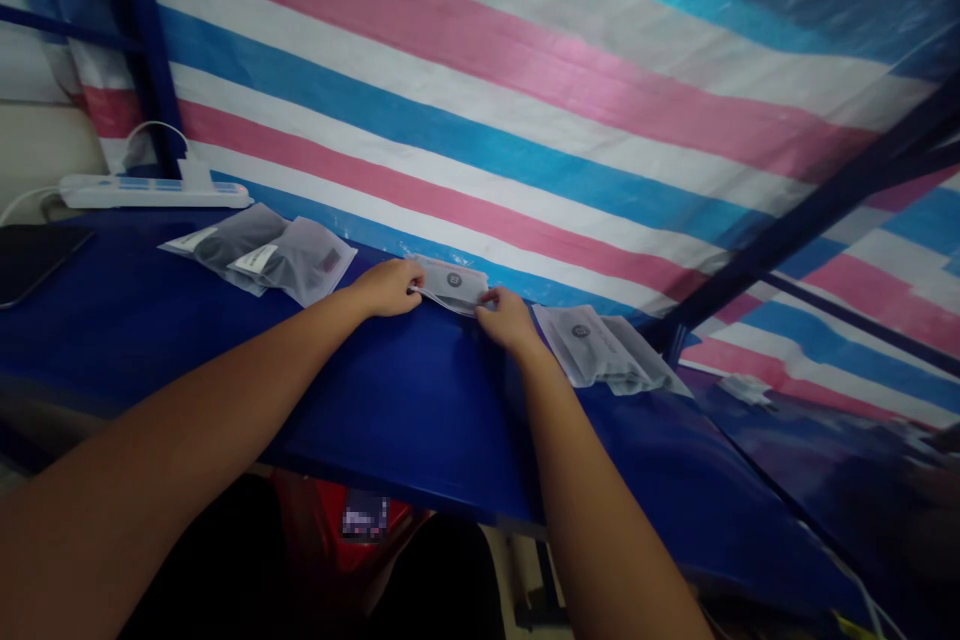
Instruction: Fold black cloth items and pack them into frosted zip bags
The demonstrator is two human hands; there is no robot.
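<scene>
A frosted plastic bag (454, 282) with a round dark logo lies near the back of the blue table, between my two hands. My left hand (391, 287) pinches its left end, fingers closed on the edge. At the bag's right end, my right hand (505, 316) has thumb and fingers closed on the near corner. The near edge of the bag bows slightly between them. Whatever may be inside it cannot be made out.
Frosted bags with dark contents and white labels (289, 258) lie to the left. More logo-marked frosted bags (592, 348) lie at right. A white power strip (154, 192) and a dark flat device (37, 258) occupy the far left. Striped sheeting (465, 110) rises behind the blue table (420, 420).
</scene>
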